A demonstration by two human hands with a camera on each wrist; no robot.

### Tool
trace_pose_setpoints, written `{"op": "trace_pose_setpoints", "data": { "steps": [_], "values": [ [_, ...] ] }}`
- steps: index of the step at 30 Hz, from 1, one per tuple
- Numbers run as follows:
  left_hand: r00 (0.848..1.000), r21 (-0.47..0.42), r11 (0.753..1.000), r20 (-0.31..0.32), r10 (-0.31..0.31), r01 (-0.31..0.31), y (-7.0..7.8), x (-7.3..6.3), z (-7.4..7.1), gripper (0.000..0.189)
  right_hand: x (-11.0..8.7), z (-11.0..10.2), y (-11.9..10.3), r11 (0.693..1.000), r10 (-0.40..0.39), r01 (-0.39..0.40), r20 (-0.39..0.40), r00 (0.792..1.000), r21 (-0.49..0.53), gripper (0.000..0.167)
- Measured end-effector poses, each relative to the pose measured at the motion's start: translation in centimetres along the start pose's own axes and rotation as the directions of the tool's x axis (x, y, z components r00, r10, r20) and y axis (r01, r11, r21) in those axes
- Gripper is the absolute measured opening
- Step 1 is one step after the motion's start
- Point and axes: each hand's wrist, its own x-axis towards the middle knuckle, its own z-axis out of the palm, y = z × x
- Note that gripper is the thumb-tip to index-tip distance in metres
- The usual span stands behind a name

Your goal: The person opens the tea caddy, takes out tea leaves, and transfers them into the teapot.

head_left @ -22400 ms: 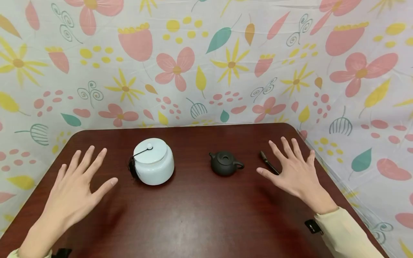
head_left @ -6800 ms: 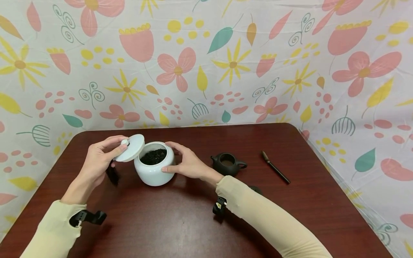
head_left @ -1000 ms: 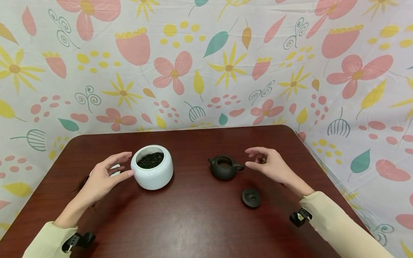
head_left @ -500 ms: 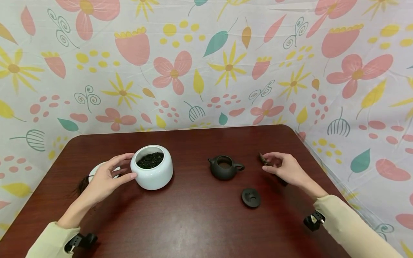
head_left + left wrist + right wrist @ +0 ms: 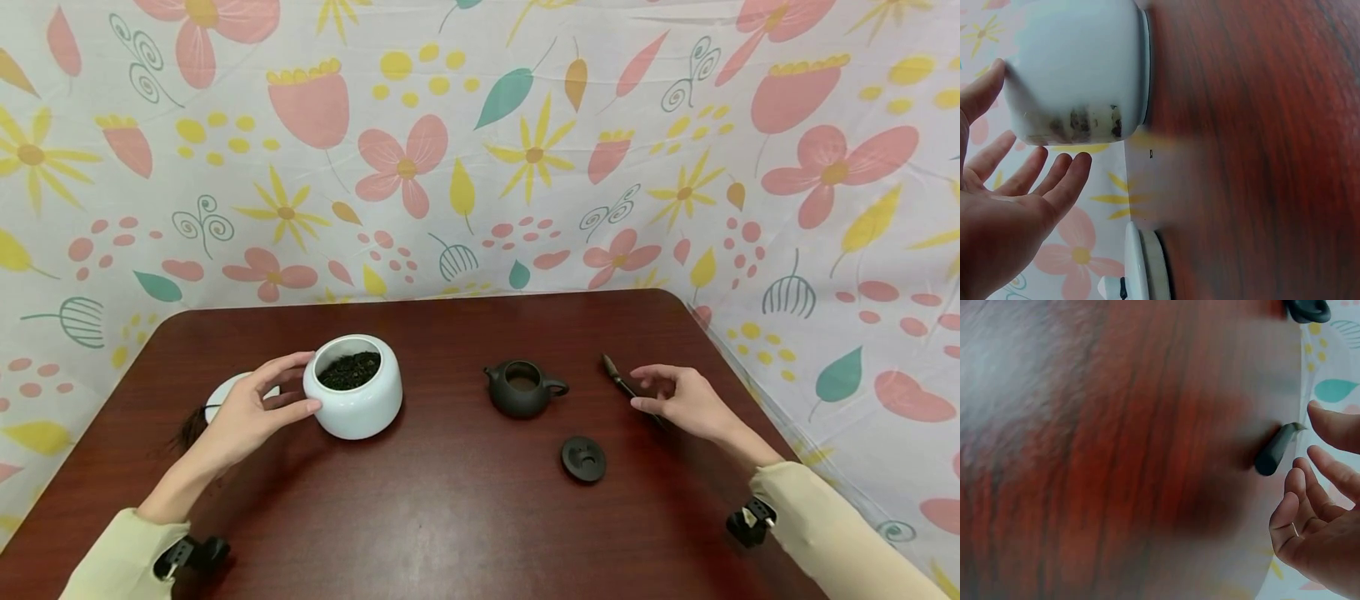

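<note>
Frame left: left hand [image 5: 251, 412] is at white tea jar [image 5: 363, 408], fingers parted. Frame right: right hand [image 5: 690, 407] is by brush [image 5: 612, 371], fingers apart, empty.

Round white jar [image 5: 360, 414]: smooth, glossy, ceramic look. Loose dark leaf bits [image 5: 349, 372] inside: rough, matt. Flat white knobbed jar lid [image 5: 1137, 265]: glossy, ceramic look. Squat dark-grey teapot [image 5: 519, 403], round dark-grey teapot lid [image 5: 583, 460]: matt, clay look. Slim dark brush-like stick [image 5: 1277, 450]: smooth, slight sheen. Reddish-brown round-cornered tabletop [image 5: 450, 508]: wood grain, semi-gloss, glare. White floral-print backdrop [image 5: 480, 200]: creased cloth.
</note>
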Motion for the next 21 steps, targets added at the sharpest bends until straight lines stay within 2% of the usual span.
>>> {"op": "trace_pose_setpoints", "data": {
  "steps": [10,21],
  "values": [
    [0.999,0.000,0.999,0.006,-0.039,0.039,0.0,0.1,-0.1,0.063,-0.5,-0.2,1.0,1.000,0.020,-0.020,0.010,1.000,-0.015,0.041],
    [1.000,-0.009,1.000,0.005,-0.016,0.016,-0.1,0.1,-0.1,0.062,-0.6,-0.2,1.7,0.999,0.011,-0.010,0.014,1.000,-0.033,0.041]
  ]
}}
